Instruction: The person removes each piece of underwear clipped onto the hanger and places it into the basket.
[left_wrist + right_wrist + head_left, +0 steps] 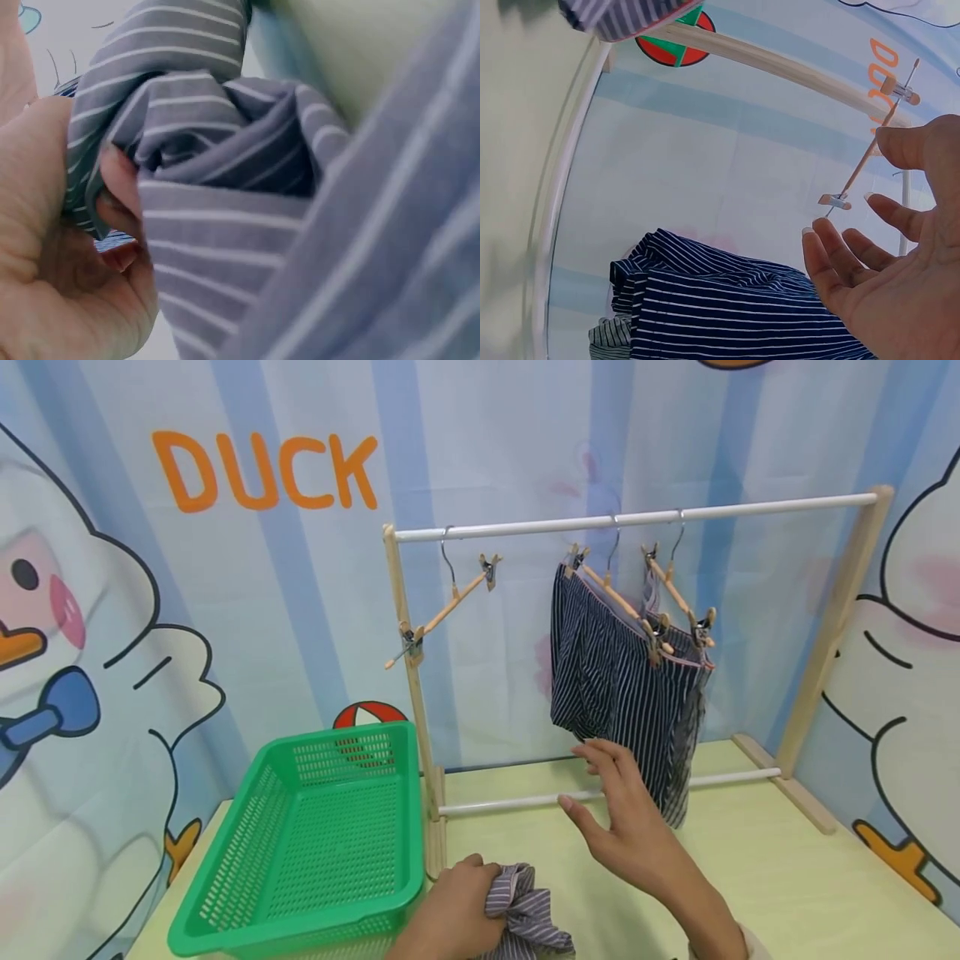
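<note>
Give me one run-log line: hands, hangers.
left hand: grips grey striped cloth; right hand: holds nothing; leftmost hanger: bare; middle hanger: navy striped garment clipped on; rightmost hanger: striped garment clipped on

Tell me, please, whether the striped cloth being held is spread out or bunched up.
Bunched up: the held cloth shows crumpled, overlapping folds, with its stripes running in different directions.

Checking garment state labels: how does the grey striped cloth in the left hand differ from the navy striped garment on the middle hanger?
Colour: the grey striped cloth is greyish, the navy striped garment much darker.
Pose: the cloth is bunched up; the garment hangs down.
Support: the left hand grips the cloth; clips on the middle hanger hold the garment.
Shared: both have thin pale stripes.
</note>
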`<state>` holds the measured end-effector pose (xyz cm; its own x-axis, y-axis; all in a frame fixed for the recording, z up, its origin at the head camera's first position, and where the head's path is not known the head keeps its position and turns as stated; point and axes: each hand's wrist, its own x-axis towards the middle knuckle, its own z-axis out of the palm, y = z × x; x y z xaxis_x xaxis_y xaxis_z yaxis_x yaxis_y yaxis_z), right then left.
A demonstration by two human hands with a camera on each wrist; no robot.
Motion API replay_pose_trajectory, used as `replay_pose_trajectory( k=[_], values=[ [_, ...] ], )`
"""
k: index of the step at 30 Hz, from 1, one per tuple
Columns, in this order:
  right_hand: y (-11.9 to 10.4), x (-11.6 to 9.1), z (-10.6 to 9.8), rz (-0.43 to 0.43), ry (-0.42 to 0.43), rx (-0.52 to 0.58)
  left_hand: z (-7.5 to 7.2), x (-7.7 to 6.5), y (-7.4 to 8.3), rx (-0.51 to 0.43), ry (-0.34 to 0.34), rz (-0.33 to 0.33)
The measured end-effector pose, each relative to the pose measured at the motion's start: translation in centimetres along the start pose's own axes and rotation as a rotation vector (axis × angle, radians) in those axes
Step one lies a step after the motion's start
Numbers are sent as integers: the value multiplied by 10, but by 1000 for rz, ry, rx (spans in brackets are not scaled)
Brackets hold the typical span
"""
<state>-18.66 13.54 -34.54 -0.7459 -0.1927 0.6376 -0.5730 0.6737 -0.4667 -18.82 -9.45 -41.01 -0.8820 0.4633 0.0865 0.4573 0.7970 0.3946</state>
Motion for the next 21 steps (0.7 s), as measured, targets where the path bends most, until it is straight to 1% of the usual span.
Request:
replay_pose_trajectory(
  k=[3,6,10,13,16,19,21],
  values=[
    [0,0,-1,11,-1,3,-3,-2,1,-10,53,-2],
    [0,0,-1,29,-11,16,-6,-5,1,-21,85,-5],
    [2,-2,-1,43,-23,33,-11,-7,2,-43,148,15],
    [4,-4,-1,53,-24,42,-19,-8,3,-72,197,27],
    [6,-5,0,62,-27,48,-29,-9,4,-103,235,8],
    [7,-4,0,59,-25,41,-38,-11,5,-130,279,-33],
    [7,-4,1,48,-17,34,-44,-12,5,-138,325,-51]
  ],
)
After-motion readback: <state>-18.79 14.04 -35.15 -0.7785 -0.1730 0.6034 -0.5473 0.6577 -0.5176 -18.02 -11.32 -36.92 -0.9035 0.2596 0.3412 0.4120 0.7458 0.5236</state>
